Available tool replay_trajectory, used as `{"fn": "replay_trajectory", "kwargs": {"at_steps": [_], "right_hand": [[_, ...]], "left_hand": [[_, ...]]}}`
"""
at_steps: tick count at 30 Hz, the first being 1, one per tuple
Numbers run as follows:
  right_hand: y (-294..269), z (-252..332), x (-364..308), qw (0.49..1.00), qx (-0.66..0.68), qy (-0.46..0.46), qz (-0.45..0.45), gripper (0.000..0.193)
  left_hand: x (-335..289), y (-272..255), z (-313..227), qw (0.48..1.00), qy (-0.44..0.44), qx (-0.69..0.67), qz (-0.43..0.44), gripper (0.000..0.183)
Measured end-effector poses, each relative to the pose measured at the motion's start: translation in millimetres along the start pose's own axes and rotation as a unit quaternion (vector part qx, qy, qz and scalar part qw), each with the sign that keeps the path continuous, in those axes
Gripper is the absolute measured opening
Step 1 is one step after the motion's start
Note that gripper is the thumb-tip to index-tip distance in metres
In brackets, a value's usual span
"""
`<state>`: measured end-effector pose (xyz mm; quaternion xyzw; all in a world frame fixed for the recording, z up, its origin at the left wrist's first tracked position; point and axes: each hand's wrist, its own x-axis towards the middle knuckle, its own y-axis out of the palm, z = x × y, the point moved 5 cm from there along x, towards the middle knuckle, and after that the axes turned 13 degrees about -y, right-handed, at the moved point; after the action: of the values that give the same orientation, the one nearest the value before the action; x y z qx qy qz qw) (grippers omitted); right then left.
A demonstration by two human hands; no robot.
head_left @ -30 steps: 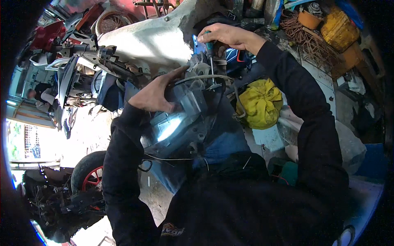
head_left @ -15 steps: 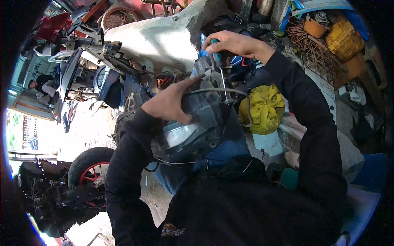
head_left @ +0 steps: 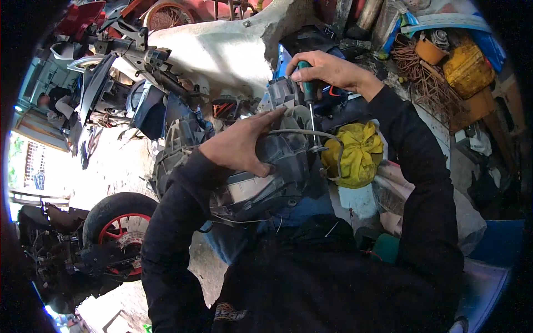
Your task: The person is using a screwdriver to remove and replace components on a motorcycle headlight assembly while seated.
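A bulky grey-black plastic housing (head_left: 286, 175) with a pale panel lies across my lap. My left hand (head_left: 239, 143) rests on its upper side, thumb and fingers spread wide. In my right hand (head_left: 336, 72) is a screwdriver (head_left: 308, 91) with a green and black handle, held upright with fingers around the grip. Its thin shank points down to the housing's right edge, where the tip meets a small round fitting (head_left: 317, 148); whether it sits in a screw cannot be made out. A thin grey hose (head_left: 333, 136) curves over the housing and down its right side.
A tied yellow bag (head_left: 358, 155) sits right of the housing. Blue and black fairing parts (head_left: 308, 41) lie beyond it. Stripped motorcycle parts (head_left: 147, 108) and a red-rimmed wheel (head_left: 119, 233) stand at left. A person (head_left: 58, 105) sits far left. Rusty rods (head_left: 425, 66) are piled at right.
The view has shifted a little. My right hand and the screwdriver have moved slightly right and down, with the tip still at the housing's right edge. My left hand stays on the housing.
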<state>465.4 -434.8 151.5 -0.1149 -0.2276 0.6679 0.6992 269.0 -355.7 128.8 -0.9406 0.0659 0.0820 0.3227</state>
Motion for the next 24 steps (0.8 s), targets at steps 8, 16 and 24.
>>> {"fn": "replay_trajectory", "kwargs": {"at_steps": [8,16,24], "right_hand": [[0.0,25.5,-2.0,0.990,-0.130,-0.023,0.055,0.044],[18.5,-0.9,-17.7,0.990,-0.080,0.056,-0.098,0.035],[49.3,-9.4,-23.1,0.900,0.364,0.049,-0.237,0.025]], "left_hand": [[-0.3,8.8,2.2,1.000,-0.013,0.015,-0.016,0.109],[-6.4,21.3,-11.3,0.993,-0.021,0.103,-0.050,0.115],[-7.5,22.1,-12.4,0.994,-0.029,0.102,-0.040,0.121]]}}
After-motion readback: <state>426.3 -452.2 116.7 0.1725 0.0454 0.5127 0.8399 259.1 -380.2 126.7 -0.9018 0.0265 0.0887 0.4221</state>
